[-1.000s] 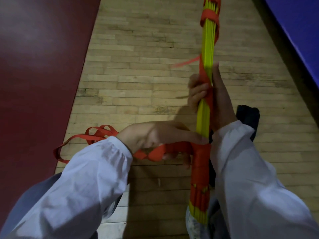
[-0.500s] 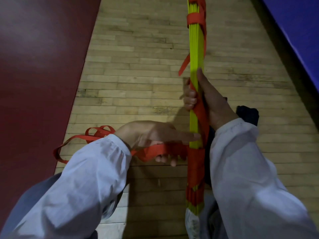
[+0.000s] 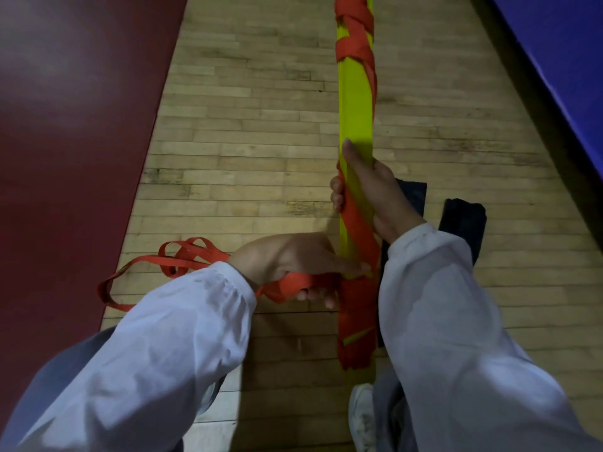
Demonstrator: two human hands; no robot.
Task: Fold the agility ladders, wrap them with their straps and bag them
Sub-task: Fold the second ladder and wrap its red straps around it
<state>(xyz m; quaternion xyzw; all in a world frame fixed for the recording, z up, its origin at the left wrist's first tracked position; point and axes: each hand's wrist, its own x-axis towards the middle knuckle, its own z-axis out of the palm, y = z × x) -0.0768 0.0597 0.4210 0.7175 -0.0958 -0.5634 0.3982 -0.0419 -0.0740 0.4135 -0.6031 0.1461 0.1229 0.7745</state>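
Observation:
The folded ladder is a bundle of yellow rungs held upright in front of me, its flat face toward me. Red strap wraps bind its lower end, and more red wraps cross its top. My right hand grips the bundle at mid-height, thumb up along the yellow face, fingers curled over a red strap on the left edge. My left hand holds the loose red strap just left of the lower wraps, index finger pointing onto the bundle. The strap's loose tail loops on the floor to the left.
I stand on a wooden plank floor. A dark red mat covers the left side and a blue mat runs along the right. A dark bag lies on the floor behind my right arm. My shoe shows below.
The bundle has turned about its long axis, from edge-on to its flat face toward me, and shifted slightly left. My left hand keeps the strap taut at the lower wraps.

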